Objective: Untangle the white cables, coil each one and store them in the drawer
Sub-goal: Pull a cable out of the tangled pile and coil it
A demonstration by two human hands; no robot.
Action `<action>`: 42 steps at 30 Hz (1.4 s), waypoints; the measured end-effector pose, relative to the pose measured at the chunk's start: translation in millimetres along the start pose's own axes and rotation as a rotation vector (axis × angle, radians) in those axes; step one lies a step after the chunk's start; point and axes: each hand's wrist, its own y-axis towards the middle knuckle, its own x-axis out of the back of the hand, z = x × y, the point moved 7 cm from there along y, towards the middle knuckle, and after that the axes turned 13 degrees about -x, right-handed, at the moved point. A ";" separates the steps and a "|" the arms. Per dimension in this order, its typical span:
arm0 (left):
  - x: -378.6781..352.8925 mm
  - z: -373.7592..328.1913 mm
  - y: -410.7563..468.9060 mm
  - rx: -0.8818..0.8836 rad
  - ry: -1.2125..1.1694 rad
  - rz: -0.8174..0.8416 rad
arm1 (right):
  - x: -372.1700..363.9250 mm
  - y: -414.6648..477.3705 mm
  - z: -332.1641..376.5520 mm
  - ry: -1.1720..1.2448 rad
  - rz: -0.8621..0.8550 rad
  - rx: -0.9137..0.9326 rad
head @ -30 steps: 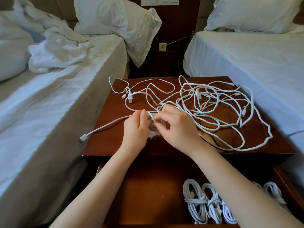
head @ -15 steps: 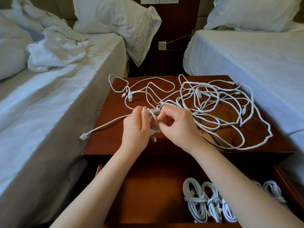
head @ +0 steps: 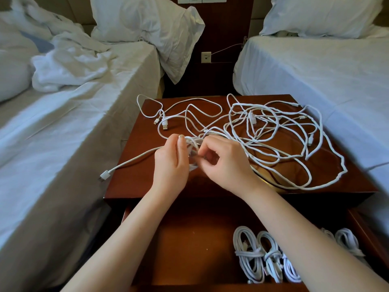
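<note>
A tangle of white cables [head: 273, 135] sprawls over the right half of the wooden nightstand top [head: 134, 180]. My left hand [head: 171, 165] holds a small coil of white cable [head: 192, 148] upright over the middle of the top. My right hand [head: 225, 163] pinches a strand at that coil. One cable end with a plug [head: 104, 174] trails from the coil past the nightstand's left edge. The drawer [head: 189, 245] below stands open, with several coiled white cables [head: 265, 258] lying at its right side.
A bed with a rumpled white blanket [head: 67, 66] flanks the nightstand on the left, another white bed [head: 315, 70] on the right. Loose USB plugs [head: 165, 125] lie at the back left of the top. A wall socket [head: 205, 57] sits behind.
Both hands have stayed at the small coil; my right hand's fingers have shifted round it, working the strand. The trailing cable end and the big tangle lie as before.
</note>
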 end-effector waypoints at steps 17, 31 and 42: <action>19.5 -2.3 5.8 0.061 -0.315 -0.152 | -23.0 -5.1 -28.0 0.926 0.500 -0.664; 16.2 -3.0 8.2 0.075 -0.321 -0.079 | -12.5 3.0 -28.6 0.690 0.472 -0.475; 18.7 3.1 7.3 0.137 -0.344 -0.116 | -7.9 5.4 -35.0 0.616 0.452 -0.471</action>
